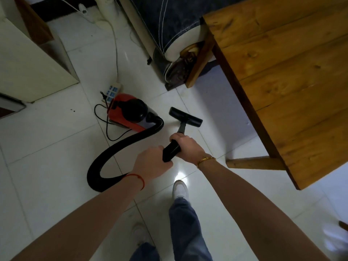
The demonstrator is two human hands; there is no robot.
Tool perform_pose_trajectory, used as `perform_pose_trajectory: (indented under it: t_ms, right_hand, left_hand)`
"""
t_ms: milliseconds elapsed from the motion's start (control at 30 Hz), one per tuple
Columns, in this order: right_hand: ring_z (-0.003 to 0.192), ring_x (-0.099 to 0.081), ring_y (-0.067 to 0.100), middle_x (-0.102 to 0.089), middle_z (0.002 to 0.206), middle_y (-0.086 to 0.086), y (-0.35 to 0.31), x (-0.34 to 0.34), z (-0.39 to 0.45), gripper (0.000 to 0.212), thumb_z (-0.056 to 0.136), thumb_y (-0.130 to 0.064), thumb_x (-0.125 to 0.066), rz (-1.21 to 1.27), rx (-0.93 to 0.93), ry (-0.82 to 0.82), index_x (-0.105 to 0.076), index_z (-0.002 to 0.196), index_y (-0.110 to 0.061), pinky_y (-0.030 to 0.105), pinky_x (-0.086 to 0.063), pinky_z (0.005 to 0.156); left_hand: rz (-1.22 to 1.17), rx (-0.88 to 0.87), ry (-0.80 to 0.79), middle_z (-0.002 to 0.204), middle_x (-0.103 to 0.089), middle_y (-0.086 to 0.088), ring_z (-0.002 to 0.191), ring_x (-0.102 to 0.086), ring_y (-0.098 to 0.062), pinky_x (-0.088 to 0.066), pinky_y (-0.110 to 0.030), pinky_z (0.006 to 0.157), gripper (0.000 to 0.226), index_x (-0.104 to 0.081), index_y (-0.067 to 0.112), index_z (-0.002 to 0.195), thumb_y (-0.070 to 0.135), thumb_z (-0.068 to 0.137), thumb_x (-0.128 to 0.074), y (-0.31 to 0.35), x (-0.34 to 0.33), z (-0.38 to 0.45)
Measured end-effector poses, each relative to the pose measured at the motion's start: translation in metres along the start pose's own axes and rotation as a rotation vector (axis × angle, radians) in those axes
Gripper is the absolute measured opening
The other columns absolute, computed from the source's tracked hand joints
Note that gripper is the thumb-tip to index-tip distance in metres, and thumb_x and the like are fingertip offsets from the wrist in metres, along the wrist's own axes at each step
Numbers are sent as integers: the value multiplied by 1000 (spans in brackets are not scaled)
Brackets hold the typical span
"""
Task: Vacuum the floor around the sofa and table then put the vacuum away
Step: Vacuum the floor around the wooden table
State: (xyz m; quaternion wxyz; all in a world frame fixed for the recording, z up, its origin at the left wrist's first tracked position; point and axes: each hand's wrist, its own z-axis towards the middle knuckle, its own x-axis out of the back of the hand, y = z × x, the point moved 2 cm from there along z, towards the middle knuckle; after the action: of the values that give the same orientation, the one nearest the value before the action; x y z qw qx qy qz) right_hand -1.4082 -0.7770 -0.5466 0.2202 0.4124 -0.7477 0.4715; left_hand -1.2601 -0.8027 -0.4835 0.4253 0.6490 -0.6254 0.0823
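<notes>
A red and black canister vacuum [130,114] sits on the white tiled floor [56,147]. Its black hose [113,155] loops from the canister round to a black wand [171,150]. My left hand [152,162] grips the wand's rear end, and my right hand [185,147] grips it just ahead. The flat black brush head [186,117] rests on the tiles beyond my hands. It lies between the dark sofa [165,21] and the wooden table [286,72].
A white power strip [113,90] with its cord lies behind the canister. A thin black cable [107,127] curls beside the vacuum. A pale cabinet [32,61] stands at the left. A table leg [254,162] reaches the floor right of my hands. My shoes stand below.
</notes>
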Motion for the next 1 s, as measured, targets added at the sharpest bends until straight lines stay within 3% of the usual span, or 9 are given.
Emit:
perform_pose_trajectory:
  t_ms: [267,367,533,767,1000]
  right_hand:
    - [97,-61,32,-56,119,13,43,58,60,40,80,-13,-73,-19,58,-54,-55,115,-8,35,-51,86]
    - [100,-61,33,-56,119,14,56,73,79,41,78,-13,-75,-33,69,-93,-55,113,-7,43,-52,89]
    - [100,-60,30,-57,115,12,69,93,99,39,76,-11,-76,-59,78,-124,-55,108,-8,45,-53,88]
    - [92,-63,27,-61,108,8,58,77,68,35,77,-19,-76,-72,78,-89,-56,106,-14,38,-54,84]
    - [91,-62,29,-61,108,10,18,25,-7,33,79,-20,-73,-3,30,-35,-58,107,-12,33,-50,76]
  left_hand:
    - [-76,58,1,69,-57,1,57,-55,-13,-38,-22,47,15,-53,16,82,28,81,-62,44,19,67]
    - [-120,81,-2,65,-56,2,52,-54,-13,-42,-23,47,18,-48,19,74,27,81,-62,57,23,89]
    - [-142,96,-5,74,-62,-5,61,-62,-20,-50,-27,52,19,-55,11,89,27,82,-62,74,30,109]
    - [-37,51,3,63,-51,4,50,-48,-9,-33,-20,43,19,-45,18,74,24,82,-61,66,24,80]
    - [143,-19,-38,66,-52,6,54,-49,-8,-34,-21,47,13,-51,19,82,29,81,-60,33,4,9]
